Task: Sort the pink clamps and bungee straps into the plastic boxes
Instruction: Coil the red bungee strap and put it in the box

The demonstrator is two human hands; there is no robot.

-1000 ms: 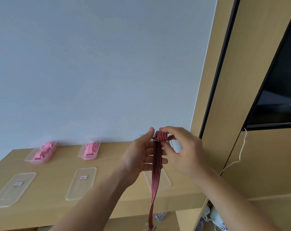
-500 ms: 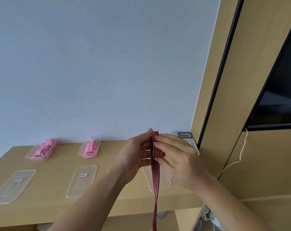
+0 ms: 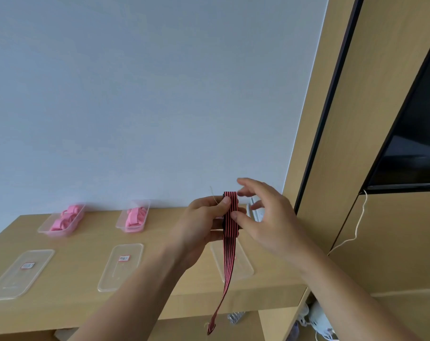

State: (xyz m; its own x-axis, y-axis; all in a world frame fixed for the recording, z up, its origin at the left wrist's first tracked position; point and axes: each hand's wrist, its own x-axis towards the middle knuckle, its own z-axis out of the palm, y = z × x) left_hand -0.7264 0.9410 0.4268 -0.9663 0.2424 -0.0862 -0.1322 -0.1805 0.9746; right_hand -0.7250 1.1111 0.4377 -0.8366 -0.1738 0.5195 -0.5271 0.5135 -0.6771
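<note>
Two clear plastic boxes sit at the back of the table: the left box and the right box each hold pink clamps. Flat lids lie in front, the third lid partly hidden behind the bungee strap, held above the table. The left hand clenches the strap's rolled top; the right hand is spread loose, thumb touching the roll. A white cable trails down the wooden panel

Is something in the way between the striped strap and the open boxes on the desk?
Nothing visible does. The left hand holds the strap in the air; the far-left box and the box beside it stand uncovered on the desk.
</note>
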